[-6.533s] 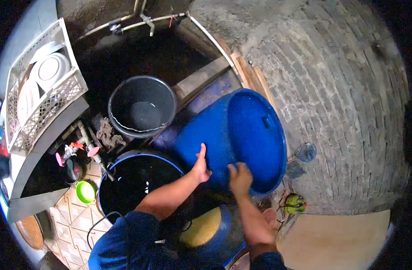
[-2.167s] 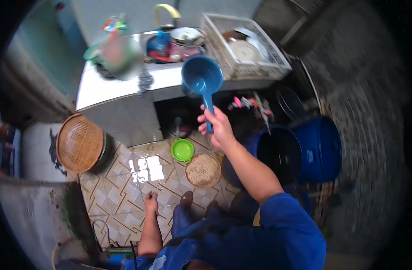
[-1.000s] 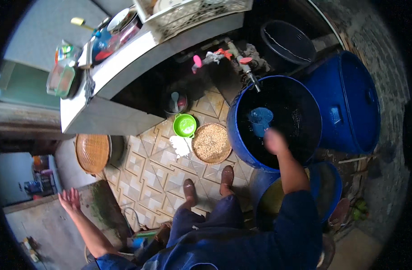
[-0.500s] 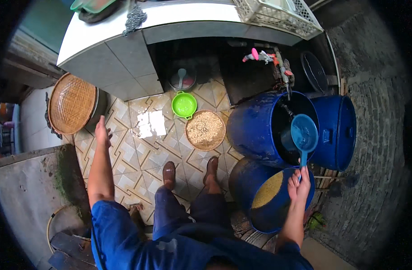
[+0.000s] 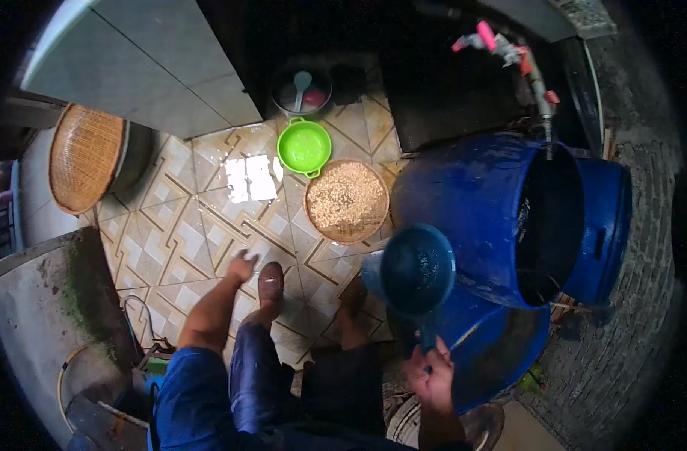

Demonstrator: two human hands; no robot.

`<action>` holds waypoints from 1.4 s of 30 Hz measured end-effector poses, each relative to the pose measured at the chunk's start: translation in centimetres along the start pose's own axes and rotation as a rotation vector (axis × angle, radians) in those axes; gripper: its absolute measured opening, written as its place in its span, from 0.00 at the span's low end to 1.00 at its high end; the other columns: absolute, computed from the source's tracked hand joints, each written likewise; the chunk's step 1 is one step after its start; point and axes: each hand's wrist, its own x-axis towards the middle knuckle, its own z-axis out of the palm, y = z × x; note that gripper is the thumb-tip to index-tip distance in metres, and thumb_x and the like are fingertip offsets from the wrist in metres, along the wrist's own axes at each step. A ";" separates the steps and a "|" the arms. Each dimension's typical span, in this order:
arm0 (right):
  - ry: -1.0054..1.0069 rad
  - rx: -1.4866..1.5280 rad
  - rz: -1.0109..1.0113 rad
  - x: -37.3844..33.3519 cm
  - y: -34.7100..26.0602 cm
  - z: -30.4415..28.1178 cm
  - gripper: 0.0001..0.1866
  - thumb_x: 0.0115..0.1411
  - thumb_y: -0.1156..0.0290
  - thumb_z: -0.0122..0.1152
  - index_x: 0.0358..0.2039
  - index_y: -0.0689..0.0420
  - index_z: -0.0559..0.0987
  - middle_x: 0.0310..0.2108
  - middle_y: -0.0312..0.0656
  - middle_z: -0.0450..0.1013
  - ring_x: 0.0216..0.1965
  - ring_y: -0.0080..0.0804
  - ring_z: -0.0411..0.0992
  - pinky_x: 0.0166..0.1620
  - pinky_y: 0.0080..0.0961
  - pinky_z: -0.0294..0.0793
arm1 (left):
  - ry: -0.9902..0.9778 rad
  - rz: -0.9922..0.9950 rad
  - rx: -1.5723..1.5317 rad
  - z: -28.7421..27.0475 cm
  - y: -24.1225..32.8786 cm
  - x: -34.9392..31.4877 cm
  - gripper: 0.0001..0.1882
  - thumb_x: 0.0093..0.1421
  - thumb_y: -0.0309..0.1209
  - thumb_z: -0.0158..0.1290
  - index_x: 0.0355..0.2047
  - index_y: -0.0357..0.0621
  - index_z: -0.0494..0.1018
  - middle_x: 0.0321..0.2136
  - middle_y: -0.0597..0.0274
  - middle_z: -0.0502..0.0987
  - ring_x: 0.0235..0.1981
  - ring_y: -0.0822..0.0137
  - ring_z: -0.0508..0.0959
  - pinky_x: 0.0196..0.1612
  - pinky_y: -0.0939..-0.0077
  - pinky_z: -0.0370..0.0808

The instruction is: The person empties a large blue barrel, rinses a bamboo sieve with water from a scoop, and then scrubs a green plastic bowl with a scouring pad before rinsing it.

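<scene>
Since half a second ago, the blue dipper [image 5: 418, 282] has swung from over the mouth of the blue drum [image 5: 463, 214] to the near left side of that drum, and the left hand has left the woven lid's side for a place above the tiled floor [image 5: 170, 233]. The dipper's bowl now hangs straight ahead of the right grip [image 5: 431, 376], upper side facing the camera, with what looks like water glinting inside. That grip is closed, its fingers curled around the end of the handle [image 5: 427, 331].

The left grip [image 5: 242, 267] is loosely open, holding nothing, near the brown shoe [image 5: 270, 284] just to its right. Beyond the bowl, ahead and to the left of the right grip, a round woven tray [image 5: 346, 201] of pale pieces lies on the floor, with a green strainer [image 5: 304, 146] just past it. The tap [image 5: 542, 98] is well ahead of the right grip and to its right, above the drum's mouth.
</scene>
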 end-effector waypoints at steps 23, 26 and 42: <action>-0.022 -0.882 0.179 20.3 12.4 -17.6 0.14 0.59 0.80 0.57 0.47 0.62 0.76 0.25 0.29 0.70 0.24 0.13 0.66 0.24 0.14 0.65 | 0.511 -0.115 -0.142 17.5 3.6 18.7 0.18 0.62 0.42 0.49 0.42 0.39 0.68 0.32 0.37 0.77 0.37 0.38 0.77 0.42 0.48 0.72; 0.053 -0.772 0.245 20.9 13.6 -19.0 0.12 0.60 0.80 0.57 0.44 0.62 0.77 0.28 0.30 0.72 0.27 0.14 0.67 0.27 0.16 0.68 | 0.902 0.309 0.007 17.1 2.8 15.6 0.17 0.61 0.39 0.51 0.42 0.39 0.69 0.31 0.41 0.76 0.37 0.40 0.76 0.41 0.50 0.71; -0.018 -1.914 -0.430 29.8 12.4 -13.2 0.17 0.62 0.63 0.54 0.49 0.57 0.73 0.28 0.53 0.75 0.28 0.53 0.75 0.32 0.45 0.74 | -0.505 0.296 -0.246 21.3 21.2 23.7 0.22 0.67 0.44 0.41 0.41 0.35 0.73 0.31 0.53 0.79 0.26 0.68 0.78 0.28 0.69 0.76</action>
